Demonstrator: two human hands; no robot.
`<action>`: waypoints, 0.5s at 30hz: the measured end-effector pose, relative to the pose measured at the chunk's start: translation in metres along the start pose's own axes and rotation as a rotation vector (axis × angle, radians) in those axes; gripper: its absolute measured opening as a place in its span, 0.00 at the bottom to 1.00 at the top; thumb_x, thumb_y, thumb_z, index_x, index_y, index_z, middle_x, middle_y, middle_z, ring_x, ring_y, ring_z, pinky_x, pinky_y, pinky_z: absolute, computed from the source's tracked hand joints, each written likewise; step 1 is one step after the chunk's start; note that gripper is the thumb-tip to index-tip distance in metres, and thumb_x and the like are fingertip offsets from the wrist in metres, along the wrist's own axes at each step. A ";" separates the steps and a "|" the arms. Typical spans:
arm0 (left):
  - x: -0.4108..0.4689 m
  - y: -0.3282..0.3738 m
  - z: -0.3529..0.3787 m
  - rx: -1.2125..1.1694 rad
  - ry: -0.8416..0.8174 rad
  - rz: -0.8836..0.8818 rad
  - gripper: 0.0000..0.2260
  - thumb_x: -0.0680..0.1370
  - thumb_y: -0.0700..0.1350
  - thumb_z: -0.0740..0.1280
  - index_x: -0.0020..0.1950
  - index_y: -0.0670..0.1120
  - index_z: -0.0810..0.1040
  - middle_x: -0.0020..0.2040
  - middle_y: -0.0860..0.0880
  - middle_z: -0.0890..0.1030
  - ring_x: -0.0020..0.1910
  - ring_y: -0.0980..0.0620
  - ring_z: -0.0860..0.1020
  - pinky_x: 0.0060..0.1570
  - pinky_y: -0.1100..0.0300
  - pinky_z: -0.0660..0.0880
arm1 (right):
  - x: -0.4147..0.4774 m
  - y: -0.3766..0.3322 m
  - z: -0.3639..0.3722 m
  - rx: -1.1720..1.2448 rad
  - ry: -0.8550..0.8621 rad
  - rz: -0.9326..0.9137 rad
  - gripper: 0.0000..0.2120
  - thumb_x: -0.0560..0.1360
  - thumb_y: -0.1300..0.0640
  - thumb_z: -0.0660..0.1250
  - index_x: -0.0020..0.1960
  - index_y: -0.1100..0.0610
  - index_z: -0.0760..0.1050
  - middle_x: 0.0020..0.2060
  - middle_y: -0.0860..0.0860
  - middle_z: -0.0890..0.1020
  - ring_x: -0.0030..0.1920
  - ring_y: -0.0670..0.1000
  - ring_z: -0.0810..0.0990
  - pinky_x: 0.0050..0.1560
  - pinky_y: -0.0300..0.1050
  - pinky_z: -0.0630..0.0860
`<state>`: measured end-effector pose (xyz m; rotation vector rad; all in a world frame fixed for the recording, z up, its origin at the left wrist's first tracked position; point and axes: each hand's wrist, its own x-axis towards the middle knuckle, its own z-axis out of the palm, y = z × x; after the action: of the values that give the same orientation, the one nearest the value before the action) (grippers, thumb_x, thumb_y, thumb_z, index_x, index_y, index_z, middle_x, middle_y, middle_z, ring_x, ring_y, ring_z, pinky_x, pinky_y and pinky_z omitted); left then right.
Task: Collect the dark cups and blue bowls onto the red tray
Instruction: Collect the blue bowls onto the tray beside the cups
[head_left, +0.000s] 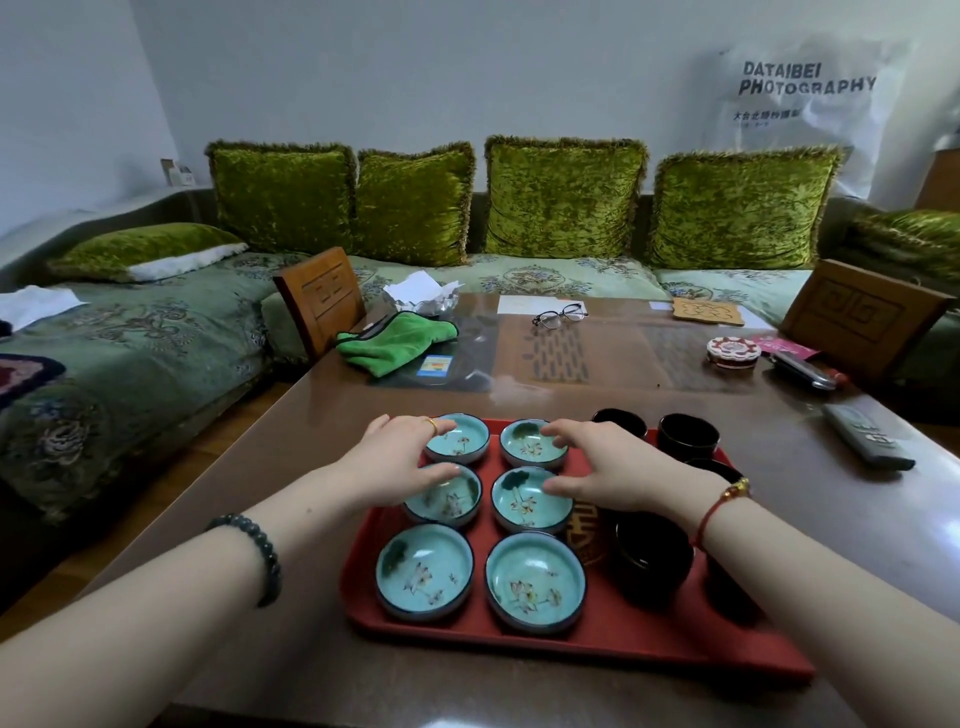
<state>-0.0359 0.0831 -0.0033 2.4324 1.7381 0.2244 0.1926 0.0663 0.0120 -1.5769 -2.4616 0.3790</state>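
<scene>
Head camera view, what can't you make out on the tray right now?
- Dark cups, head view: right hand and wrist hide part of the column, so no sure count.
- Gold emblem on the red tray: bowls and cups cover most of it.
- Hands' contact: whether the fingers touch the blue bowls or hover is unclear.

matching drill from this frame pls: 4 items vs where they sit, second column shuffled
Items:
1. blue bowls
2. dark cups
3. green cloth
4. glasses

Places:
A. far middle of the table, beside a white paper
B. left part of the red tray, in two columns
C. right part of the red tray
D. far left of the table, crumpled

Pairs: 1-B, 2-C, 3-D, 4-A
</scene>
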 end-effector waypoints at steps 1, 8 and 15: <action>0.005 -0.003 0.001 0.016 -0.018 -0.013 0.25 0.76 0.55 0.61 0.71 0.49 0.62 0.71 0.50 0.69 0.71 0.51 0.63 0.72 0.47 0.55 | 0.007 0.001 0.002 -0.012 -0.020 0.013 0.30 0.72 0.49 0.67 0.69 0.56 0.62 0.66 0.55 0.73 0.66 0.53 0.70 0.65 0.44 0.66; 0.040 -0.007 0.014 0.047 -0.092 -0.021 0.17 0.79 0.51 0.56 0.66 0.51 0.69 0.67 0.51 0.73 0.70 0.52 0.65 0.73 0.46 0.45 | 0.052 0.009 0.016 -0.034 -0.063 0.098 0.22 0.75 0.52 0.62 0.67 0.58 0.67 0.65 0.56 0.74 0.65 0.56 0.72 0.65 0.46 0.67; 0.056 -0.004 0.022 0.001 -0.126 0.019 0.14 0.79 0.50 0.56 0.63 0.53 0.72 0.62 0.53 0.78 0.65 0.53 0.71 0.73 0.48 0.44 | 0.068 0.014 0.026 0.043 -0.148 0.111 0.18 0.76 0.50 0.61 0.64 0.54 0.71 0.60 0.55 0.79 0.59 0.55 0.76 0.59 0.43 0.70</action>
<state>-0.0174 0.1366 -0.0235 2.4079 1.6639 0.0707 0.1686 0.1312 -0.0157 -1.7302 -2.4598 0.5828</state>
